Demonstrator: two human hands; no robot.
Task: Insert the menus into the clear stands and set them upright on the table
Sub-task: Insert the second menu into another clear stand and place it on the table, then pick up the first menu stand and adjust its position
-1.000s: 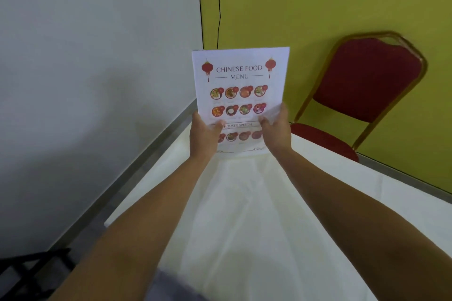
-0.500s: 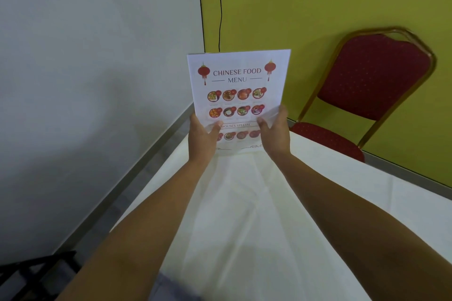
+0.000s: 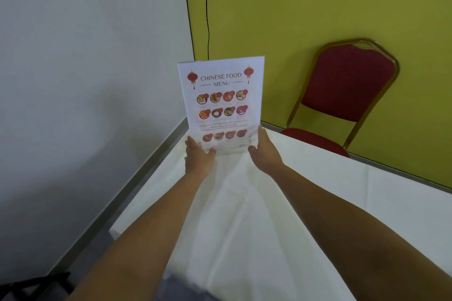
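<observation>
A white "Chinese Food Menu" sheet (image 3: 221, 102) stands upright in a clear stand at the far corner of the table (image 3: 244, 215), which has a white cloth over it. The stand's clear edges barely show. My left hand (image 3: 198, 154) holds the bottom left corner, thumb on the front. On the bottom right corner sits my right hand (image 3: 263, 151), fingers running up the side edge. The base is hidden behind my hands, so I cannot tell whether it rests on the cloth.
A red padded chair (image 3: 342, 95) with a gold frame stands past the table's right far edge, against the yellow-green wall. A grey wall runs close along the left. A dark frame (image 3: 31, 286) shows at the bottom left.
The menu has come down slightly toward the table's far corner. Both hands have slid lower on it, from the "house special" row to its bottom corners.
</observation>
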